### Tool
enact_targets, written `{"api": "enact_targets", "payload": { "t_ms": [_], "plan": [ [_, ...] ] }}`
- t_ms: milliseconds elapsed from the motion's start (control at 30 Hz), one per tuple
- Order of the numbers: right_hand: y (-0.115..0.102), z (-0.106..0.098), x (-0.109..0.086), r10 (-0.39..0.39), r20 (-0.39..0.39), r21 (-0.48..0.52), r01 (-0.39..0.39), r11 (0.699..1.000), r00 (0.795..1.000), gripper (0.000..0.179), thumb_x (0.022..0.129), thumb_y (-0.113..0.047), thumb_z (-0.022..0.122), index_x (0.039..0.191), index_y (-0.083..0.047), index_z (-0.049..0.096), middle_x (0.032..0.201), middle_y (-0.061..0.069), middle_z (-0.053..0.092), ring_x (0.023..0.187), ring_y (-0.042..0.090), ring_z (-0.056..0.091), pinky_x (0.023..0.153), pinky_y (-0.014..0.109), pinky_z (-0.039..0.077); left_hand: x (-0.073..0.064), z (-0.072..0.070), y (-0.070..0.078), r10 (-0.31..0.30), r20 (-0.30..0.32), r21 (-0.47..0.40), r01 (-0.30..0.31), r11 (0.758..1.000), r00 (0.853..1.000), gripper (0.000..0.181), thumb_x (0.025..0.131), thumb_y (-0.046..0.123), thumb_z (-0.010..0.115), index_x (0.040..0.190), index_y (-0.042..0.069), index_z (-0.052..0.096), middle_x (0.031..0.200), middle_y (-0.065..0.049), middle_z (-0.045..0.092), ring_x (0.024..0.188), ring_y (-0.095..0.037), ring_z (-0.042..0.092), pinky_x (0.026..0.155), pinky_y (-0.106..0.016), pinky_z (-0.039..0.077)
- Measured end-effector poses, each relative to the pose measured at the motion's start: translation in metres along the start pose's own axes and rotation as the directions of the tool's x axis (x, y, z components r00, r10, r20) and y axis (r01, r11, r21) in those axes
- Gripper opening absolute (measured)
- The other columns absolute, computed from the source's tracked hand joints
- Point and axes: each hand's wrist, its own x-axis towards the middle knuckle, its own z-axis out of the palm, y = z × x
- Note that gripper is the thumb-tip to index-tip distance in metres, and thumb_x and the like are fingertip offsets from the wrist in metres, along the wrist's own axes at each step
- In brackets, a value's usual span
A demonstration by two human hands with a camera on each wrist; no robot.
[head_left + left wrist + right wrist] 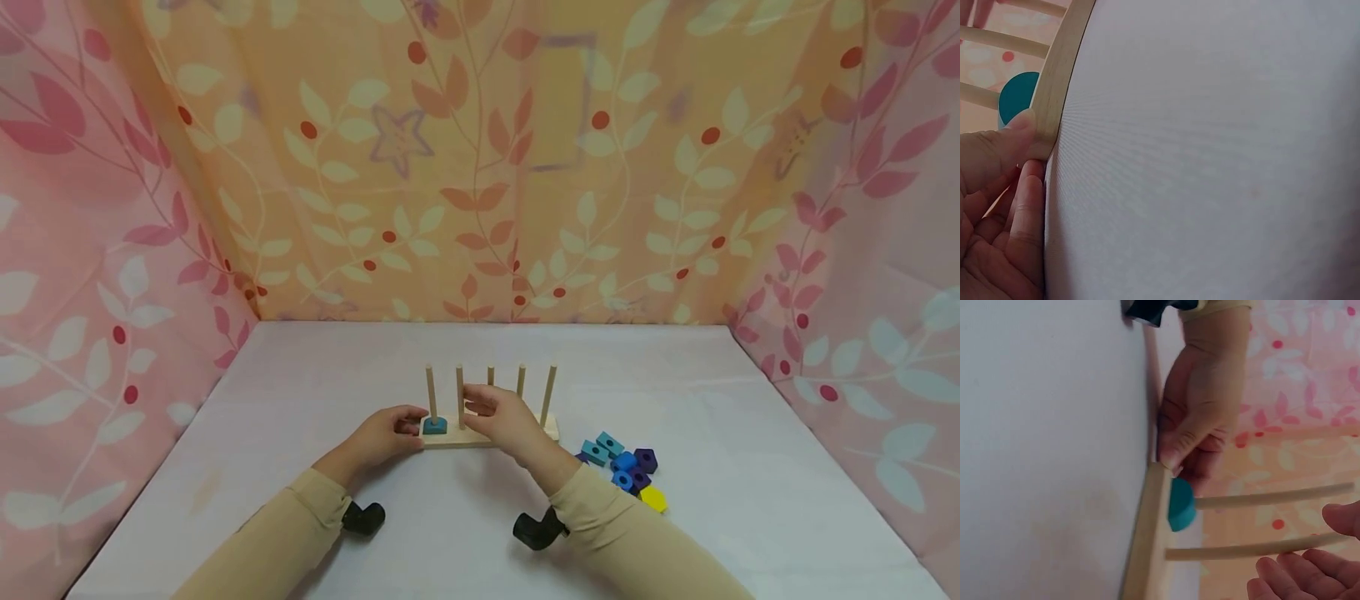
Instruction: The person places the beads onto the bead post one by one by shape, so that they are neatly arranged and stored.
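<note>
A wooden peg board (pixel 453 442) with several upright pegs stands on the table in the head view. One teal block with a curved edge (pixel 435 427) sits at the foot of its leftmost peg. My left hand (pixel 384 437) grips the left end of the board, its thumb (pixel 1019 128) on the wood close to the teal block. Around the upper part of the second peg (pixel 1254 551), the thumb and fingers of my right hand (pixel 506 421) are spread apart, with no block between them. The right hand partly hides the middle pegs in the head view.
Right of the board lies a loose group of blocks: teal blocks (pixel 595 452), blue ones (pixel 622 481), purple ones (pixel 645 460) and a yellow hexagon (pixel 653 499). The right forearm overlaps part of the group. Patterned curtains (pixel 480 167) enclose the white table (pixel 300 375) at back and sides.
</note>
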Motion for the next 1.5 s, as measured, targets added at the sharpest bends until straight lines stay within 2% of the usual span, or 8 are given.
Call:
{"api": "enact_targets", "payload": {
  "t_ms": [233,500,700,867,1000,1200,1500],
  "plan": [
    [-0.013,-0.026,-0.009,-0.007,-0.008,-0.011,0.007,1.000,1.000,0.037,0.086,-0.010,0.063,0.122,-0.005,0.057,0.121,0.013,0.058,0.109,0.025,0.056,0.086,0.034,0.047,-0.001,-0.003,0.001,0.005,-0.015,0.019,-0.005,1.000,1.000,0.048,0.075,0.011,0.075,0.119,0.009,0.057,0.096,0.000,0.063,0.086,-0.013,0.056,0.074,-0.027,0.044],
    [-0.009,-0.063,-0.017,-0.013,-0.074,-0.033,0.010,0.999,0.997,0.022,0.084,-0.005,0.064,0.106,0.000,0.064,0.101,0.013,0.066,0.093,0.022,0.062,0.081,0.031,0.049,0.000,-0.002,0.000,-0.001,-0.008,0.009,0.002,1.000,1.000,0.048,0.075,0.013,0.075,0.120,0.010,0.057,0.099,0.000,0.063,0.088,-0.012,0.057,0.076,-0.028,0.045],
    [0.003,-0.092,-0.028,0.045,-0.119,-0.150,-0.062,0.987,0.992,0.015,0.083,-0.013,0.067,0.096,-0.006,0.067,0.088,0.010,0.066,0.082,0.017,0.060,0.075,0.030,0.048,0.002,-0.001,0.001,0.006,-0.004,0.008,-0.006,1.000,1.000,0.048,0.075,0.014,0.075,0.120,0.011,0.057,0.096,0.001,0.063,0.088,-0.012,0.056,0.076,-0.028,0.045],
    [0.018,-0.114,-0.034,0.084,-0.151,-0.246,-0.119,0.962,0.985,0.012,0.084,-0.012,0.066,0.095,-0.007,0.066,0.086,0.010,0.065,0.082,0.017,0.059,0.076,0.034,0.048,0.003,-0.001,0.000,-0.001,-0.007,0.016,0.001,1.000,1.000,0.047,0.075,0.013,0.075,0.120,0.012,0.058,0.097,0.001,0.063,0.088,-0.012,0.056,0.076,-0.027,0.045],
    [0.029,-0.127,-0.038,0.155,-0.157,-0.316,-0.199,0.928,0.975,0.013,0.084,-0.014,0.065,0.096,-0.008,0.066,0.083,0.003,0.062,0.080,0.018,0.056,0.074,0.033,0.049,0.003,-0.001,-0.001,-0.006,-0.008,0.019,0.006,1.000,1.000,0.048,0.075,0.014,0.075,0.120,0.012,0.058,0.097,0.001,0.063,0.088,-0.012,0.056,0.077,-0.028,0.045],
    [0.044,-0.134,-0.041,0.284,-0.095,-0.334,-0.299,0.894,0.954,0.018,0.084,-0.010,0.065,0.100,-0.004,0.064,0.082,0.003,0.061,0.076,0.020,0.054,0.073,0.031,0.050,0.003,-0.001,-0.003,-0.008,-0.010,0.022,0.008,1.000,1.000,0.048,0.075,0.014,0.075,0.119,0.012,0.058,0.095,0.001,0.063,0.087,-0.012,0.056,0.076,-0.028,0.045],
    [0.060,-0.141,-0.042,0.331,-0.021,-0.438,-0.306,0.845,0.944,0.012,0.079,-0.006,0.069,0.091,-0.003,0.067,0.078,0.001,0.062,0.071,0.015,0.053,0.072,0.032,0.049,0.002,0.001,-0.004,-0.002,-0.005,0.006,0.003,1.000,1.000,0.047,0.075,0.013,0.075,0.119,0.011,0.058,0.094,0.001,0.063,0.086,-0.012,0.056,0.074,-0.027,0.045]
  ]
}}
